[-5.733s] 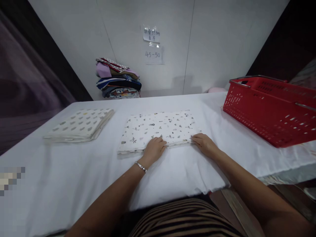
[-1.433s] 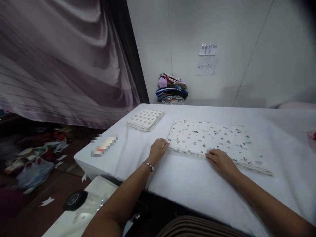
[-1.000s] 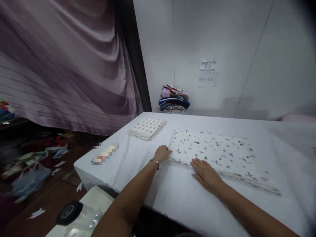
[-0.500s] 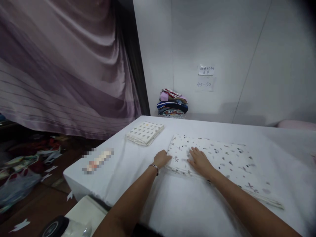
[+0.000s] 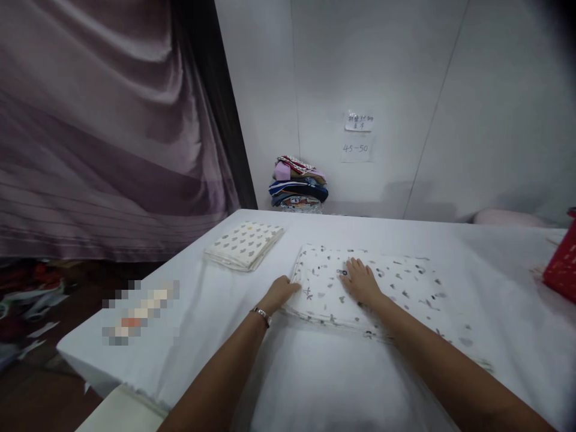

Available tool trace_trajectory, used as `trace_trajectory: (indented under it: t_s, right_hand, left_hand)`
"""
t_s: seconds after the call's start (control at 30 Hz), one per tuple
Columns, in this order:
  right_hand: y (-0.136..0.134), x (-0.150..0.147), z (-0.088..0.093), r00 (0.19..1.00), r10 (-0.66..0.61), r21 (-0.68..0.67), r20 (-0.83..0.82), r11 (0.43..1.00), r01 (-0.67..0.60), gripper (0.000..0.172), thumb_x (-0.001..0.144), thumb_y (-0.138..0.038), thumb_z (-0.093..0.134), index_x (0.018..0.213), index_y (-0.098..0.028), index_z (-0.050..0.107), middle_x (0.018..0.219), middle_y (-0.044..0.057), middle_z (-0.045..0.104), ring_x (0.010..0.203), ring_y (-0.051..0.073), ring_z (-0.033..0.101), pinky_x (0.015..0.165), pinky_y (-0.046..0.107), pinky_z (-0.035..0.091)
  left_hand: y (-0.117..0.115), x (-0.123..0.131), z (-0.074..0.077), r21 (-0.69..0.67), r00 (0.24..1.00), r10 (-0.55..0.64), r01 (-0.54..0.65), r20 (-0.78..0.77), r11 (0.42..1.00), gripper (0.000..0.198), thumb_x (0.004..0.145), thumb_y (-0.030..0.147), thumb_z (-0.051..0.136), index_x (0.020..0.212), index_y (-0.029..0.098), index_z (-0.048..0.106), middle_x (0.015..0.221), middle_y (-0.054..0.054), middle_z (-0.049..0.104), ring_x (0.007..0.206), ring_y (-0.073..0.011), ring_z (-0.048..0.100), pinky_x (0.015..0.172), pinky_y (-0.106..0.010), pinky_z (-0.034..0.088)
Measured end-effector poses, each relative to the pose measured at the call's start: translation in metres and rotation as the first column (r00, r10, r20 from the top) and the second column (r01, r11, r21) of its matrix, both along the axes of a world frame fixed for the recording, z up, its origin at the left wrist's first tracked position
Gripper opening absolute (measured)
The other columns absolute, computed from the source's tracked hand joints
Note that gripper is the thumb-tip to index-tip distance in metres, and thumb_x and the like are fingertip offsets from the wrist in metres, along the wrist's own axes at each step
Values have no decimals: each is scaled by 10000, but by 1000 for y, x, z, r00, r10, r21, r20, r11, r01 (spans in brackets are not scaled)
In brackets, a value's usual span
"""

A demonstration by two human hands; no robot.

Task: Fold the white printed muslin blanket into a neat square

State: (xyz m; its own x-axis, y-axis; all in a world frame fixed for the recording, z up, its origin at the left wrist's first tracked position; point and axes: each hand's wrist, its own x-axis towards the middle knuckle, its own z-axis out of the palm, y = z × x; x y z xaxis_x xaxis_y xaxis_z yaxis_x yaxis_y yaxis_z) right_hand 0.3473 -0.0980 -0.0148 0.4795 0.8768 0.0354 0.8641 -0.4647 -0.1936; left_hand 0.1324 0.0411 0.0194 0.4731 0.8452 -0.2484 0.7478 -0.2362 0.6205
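A folded white cloth printed with small grey and brown motifs lies in layers on the table, its long side running to the right. My left hand is at its left edge, thumb on top and the other fingers closed along the border; part of them is hidden. Flat on the upper layer, fingers stretched out, rests my right hand, left of the cloth's middle. Farther left is a smaller folded cream cloth with a leaf-like print, apart from both hands.
The white-covered table has a blurred-out long item near its left edge. Behind it, a pile of folded fabrics stands by the wall. A red container sits at the right edge. A purple curtain hangs at left.
The view has turned to the right, so the scene sits farther left and the red container now shows. My right hand has slid slightly rightward over the cloth; my left stays at its edge.
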Motion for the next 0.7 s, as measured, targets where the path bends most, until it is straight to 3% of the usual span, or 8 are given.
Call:
trace_trajectory:
  t_s: [0.1, 0.23, 0.37, 0.47, 0.7]
  right_hand:
    - [1, 6, -9, 1000, -14, -36, 11, 999, 14, 588, 914, -437, 268, 1387, -93, 324, 1481, 133, 221, 1361, 273, 140, 1074, 448, 124]
    - [4, 12, -3, 1000, -10, -47, -22, 999, 9, 557, 916, -434, 253, 1372, -130, 350, 1476, 122, 239, 1356, 259, 160, 1064, 433, 162]
    - [5, 19, -2, 995, -97, -13, -5, 995, 96, 578, 919, -425, 241, 1393, -99, 303, 1485, 141, 200, 1365, 271, 121, 1072, 458, 124]
    - [3, 21, -10, 997, -78, 29, 27, 997, 77, 567, 917, -412, 244, 1367, -81, 338, 1468, 156, 241, 1353, 286, 148, 1068, 470, 126]
    - [0, 26, -8, 995, -74, -3, -69, 997, 74, 560, 913, -431, 256, 1364, -111, 348, 1477, 143, 224, 1358, 282, 145, 1064, 478, 154]
  left_hand:
    - [2, 0, -1, -171, 989, 56, -33, 135, 985, 306, 684, 411, 612, 821, 144, 550, 824, -61, 642, 740, -188, 589, 568, -244, 400]
    - [7, 2, -5, -324, 968, 105, -27, 226, 946, 440, 630, 538, 652, 769, 126, 582, 776, -65, 654, 732, -201, 601, 569, -250, 422]
    - [10, 5, -10, -444, 951, 140, -3, 276, 896, 440, 608, 528, 676, 781, 136, 579, 713, -45, 649, 668, -190, 602, 548, -253, 425]
    - [11, 5, -13, -436, 940, 135, 17, 315, 900, 413, 612, 493, 684, 788, 140, 564, 692, -29, 634, 639, -170, 588, 540, -242, 417]
    - [16, 3, -18, -197, 969, 34, 15, 244, 980, 351, 635, 472, 656, 646, 153, 510, 556, 19, 525, 538, -125, 496, 470, -221, 320]
